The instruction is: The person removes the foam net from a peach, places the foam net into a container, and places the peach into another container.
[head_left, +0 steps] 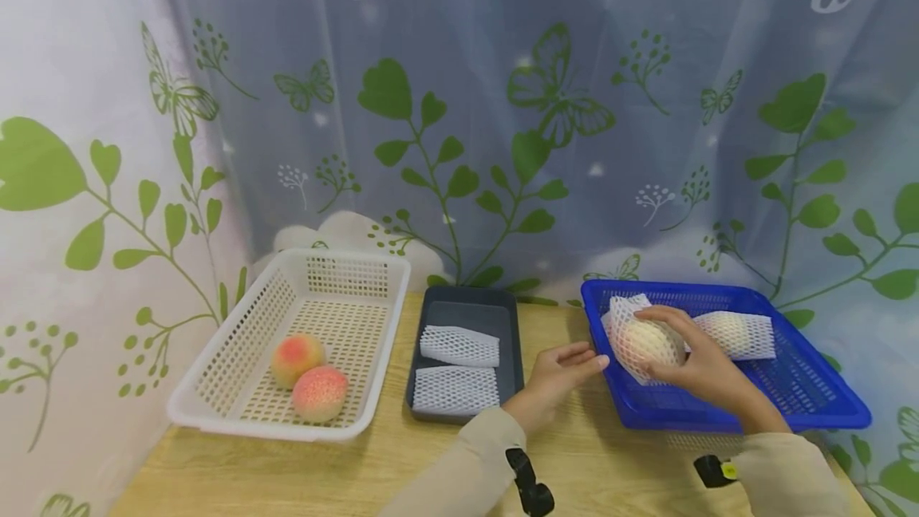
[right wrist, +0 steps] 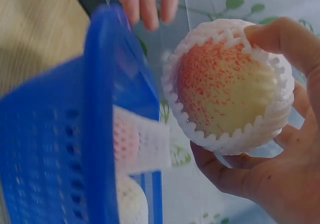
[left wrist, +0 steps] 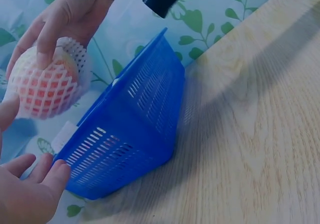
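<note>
My right hand (head_left: 707,369) grips a peach (right wrist: 225,89) wrapped in a white foam net (left wrist: 42,87), fingers and thumb around its sides. It is held above the left part of the blue basket (head_left: 811,389). Part of the peach's pink and cream skin shows through the net's open end in the right wrist view. Beside the basket's left rim is my left hand (head_left: 556,380), its fingers extended and nothing in them. Another netted peach (head_left: 728,333) lies inside the blue basket, and a pink one in a net (right wrist: 130,139) shows near the rim in the right wrist view.
On the left stands a white basket (head_left: 391,341) holding two bare peaches (head_left: 320,394). Between the baskets, a dark grey tray (head_left: 467,305) has two flat foam nets (head_left: 457,389) in it. A patterned curtain (head_left: 459,102) hangs behind the wooden table (head_left: 589,461).
</note>
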Demonstrator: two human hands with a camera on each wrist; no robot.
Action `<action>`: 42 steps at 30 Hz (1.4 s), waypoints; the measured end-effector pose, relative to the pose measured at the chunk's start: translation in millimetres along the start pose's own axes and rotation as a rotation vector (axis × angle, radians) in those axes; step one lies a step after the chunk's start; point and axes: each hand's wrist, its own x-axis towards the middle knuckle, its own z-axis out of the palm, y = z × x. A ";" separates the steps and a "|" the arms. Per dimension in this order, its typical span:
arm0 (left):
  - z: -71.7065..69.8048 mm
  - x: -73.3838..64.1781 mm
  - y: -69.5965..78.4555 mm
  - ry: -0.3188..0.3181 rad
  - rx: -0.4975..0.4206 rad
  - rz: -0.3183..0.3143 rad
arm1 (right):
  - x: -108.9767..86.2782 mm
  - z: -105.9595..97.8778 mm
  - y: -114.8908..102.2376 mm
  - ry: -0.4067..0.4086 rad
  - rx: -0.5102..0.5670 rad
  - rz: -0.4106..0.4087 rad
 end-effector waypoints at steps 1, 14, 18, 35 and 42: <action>-1.2 0.2 0.6 -0.009 -0.004 -0.003 | 0.7 3.6 -0.7 -0.006 0.010 -0.008; -19.9 -0.3 5.1 -0.208 -0.097 -0.032 | 10.4 56.1 -14.2 -0.025 0.125 -0.159; -27.9 -2.3 3.5 -0.208 -0.126 -0.044 | 11.1 67.1 -19.2 -0.038 0.147 -0.127; -45.2 -13.0 1.3 -0.117 -0.050 0.038 | 7.9 90.5 -22.1 -0.004 0.204 -0.103; -51.6 -13.8 -2.4 -0.129 -0.031 0.062 | -3.1 98.7 -22.4 0.018 0.323 -0.005</action>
